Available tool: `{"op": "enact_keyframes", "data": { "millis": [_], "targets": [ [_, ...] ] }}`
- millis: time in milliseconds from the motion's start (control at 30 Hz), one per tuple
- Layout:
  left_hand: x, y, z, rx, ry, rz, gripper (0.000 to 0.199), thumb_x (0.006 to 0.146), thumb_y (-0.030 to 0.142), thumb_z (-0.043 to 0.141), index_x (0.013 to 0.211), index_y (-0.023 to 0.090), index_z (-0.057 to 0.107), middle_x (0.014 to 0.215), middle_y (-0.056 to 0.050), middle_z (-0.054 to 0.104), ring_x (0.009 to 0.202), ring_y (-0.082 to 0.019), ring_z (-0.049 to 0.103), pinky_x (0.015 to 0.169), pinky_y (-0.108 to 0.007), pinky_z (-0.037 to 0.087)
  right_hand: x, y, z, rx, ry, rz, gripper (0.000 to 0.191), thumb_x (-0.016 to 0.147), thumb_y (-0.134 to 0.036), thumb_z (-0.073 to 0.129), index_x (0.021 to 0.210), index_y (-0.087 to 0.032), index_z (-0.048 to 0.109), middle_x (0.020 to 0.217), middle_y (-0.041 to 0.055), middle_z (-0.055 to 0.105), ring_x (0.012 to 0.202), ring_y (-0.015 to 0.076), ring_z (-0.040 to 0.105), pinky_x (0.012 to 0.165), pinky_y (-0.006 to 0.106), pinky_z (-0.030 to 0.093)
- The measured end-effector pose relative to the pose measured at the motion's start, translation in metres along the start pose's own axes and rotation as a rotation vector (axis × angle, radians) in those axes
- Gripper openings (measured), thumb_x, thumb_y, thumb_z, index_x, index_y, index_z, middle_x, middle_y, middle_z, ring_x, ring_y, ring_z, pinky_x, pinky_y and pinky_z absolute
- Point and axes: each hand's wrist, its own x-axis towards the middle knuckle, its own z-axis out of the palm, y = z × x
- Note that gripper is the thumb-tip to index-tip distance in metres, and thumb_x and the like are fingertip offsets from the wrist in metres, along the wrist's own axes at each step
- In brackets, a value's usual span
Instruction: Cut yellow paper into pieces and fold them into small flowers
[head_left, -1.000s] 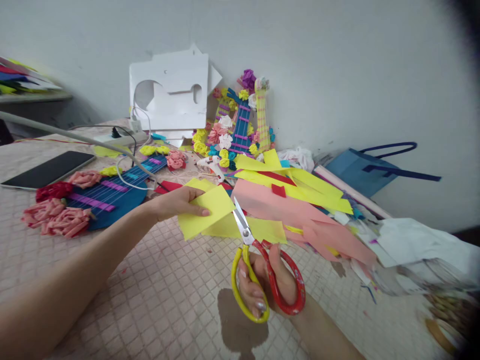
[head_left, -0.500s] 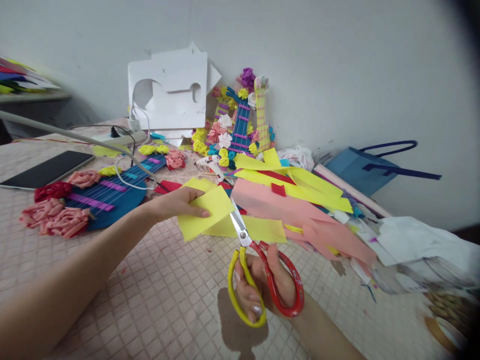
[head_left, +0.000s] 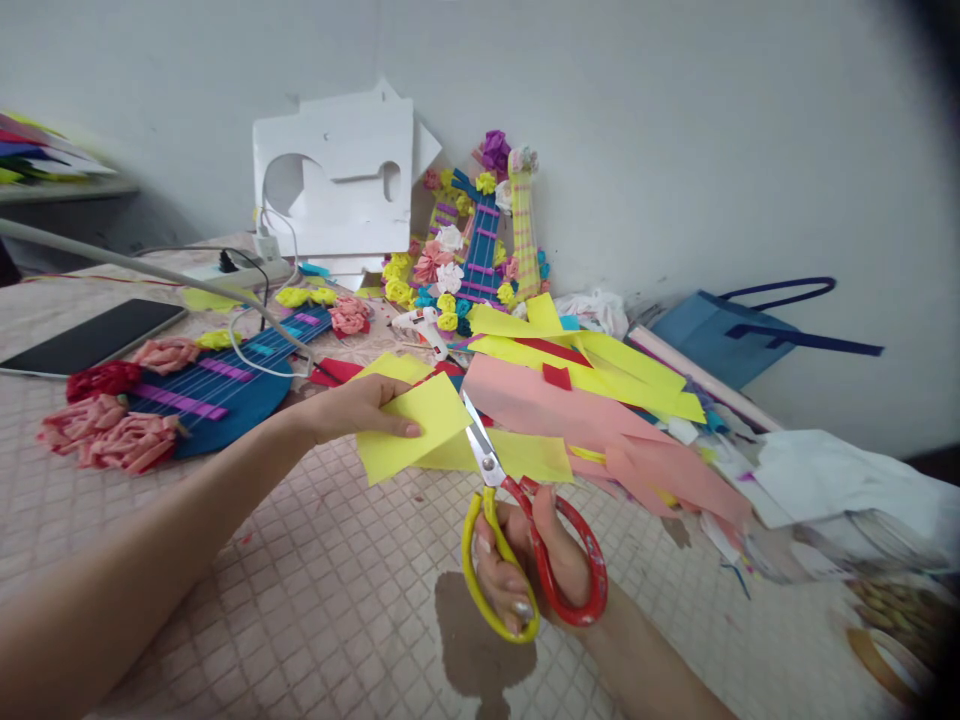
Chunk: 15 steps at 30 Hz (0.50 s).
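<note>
Between the thumb and fingers of my left hand [head_left: 367, 408] is a piece of yellow paper [head_left: 412, 430], its right corner pointing at the blades. My right hand [head_left: 547, 560] grips the scissors [head_left: 490, 470], which have one yellow and one red handle. The blades are almost closed, with their tips at the paper's right edge; whether they bite into it I cannot tell. Beneath lies a yellow strip [head_left: 532, 456] on the tablecloth. To the left rests a blue paper guitar [head_left: 262, 400] with purple and light-blue bars and pink flowers [head_left: 135, 442].
Yellow strips [head_left: 637, 385] and pink sheets [head_left: 525, 395] pile up right of centre. A white glue gun [head_left: 424, 328] lies behind my left hand. A pale cable [head_left: 150, 268] crosses above a phone or tablet [head_left: 90, 335]. Decorated guitars [head_left: 480, 250] lean on the wall; a blue bag [head_left: 724, 335] sits right.
The scissor handles have drawn slightly closer together, with the yellow one shifting right and up a little. My left hand and its yellow paper have barely moved.
</note>
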Motion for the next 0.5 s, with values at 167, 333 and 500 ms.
{"op": "enact_keyframes", "data": {
  "millis": [167,333,500],
  "targets": [
    [0.0005,-0.0027,-0.0033,-0.010,-0.006,0.018,0.043,0.066,0.038,0.078,0.099,0.015,0.065,0.088,-0.006,0.071,0.067,-0.016,0.066,0.054,-0.021,0.049,-0.0002,0.0008,-0.0007,0.014,-0.007,0.028,0.066,0.071,-0.080,0.041,0.080,-0.017,0.057,0.047,-0.0067,0.043,0.033,0.0059,0.034,0.034,0.018,0.040],
    [-0.0002,-0.0013,-0.0032,0.025,-0.003,0.010,0.044,0.066,0.040,0.077,0.099,0.014,0.064,0.087,-0.008,0.072,0.066,-0.017,0.066,0.052,-0.021,0.048,-0.0016,0.0026,0.0000,0.040,-0.031,0.024,0.065,0.074,-0.078,0.040,0.083,-0.017,0.060,0.048,-0.0053,0.045,0.035,0.0075,0.040,0.036,0.019,0.041],
    [-0.0012,0.0023,0.0021,0.063,0.000,-0.009,0.046,0.064,0.041,0.077,0.099,0.015,0.064,0.086,-0.006,0.072,0.067,-0.018,0.066,0.054,-0.022,0.050,-0.0004,0.0015,0.0033,0.025,-0.054,0.031,0.070,0.075,-0.080,0.036,0.088,-0.015,0.061,0.053,-0.0022,0.050,0.042,0.0105,0.048,0.039,0.020,0.043]
  ]
}}
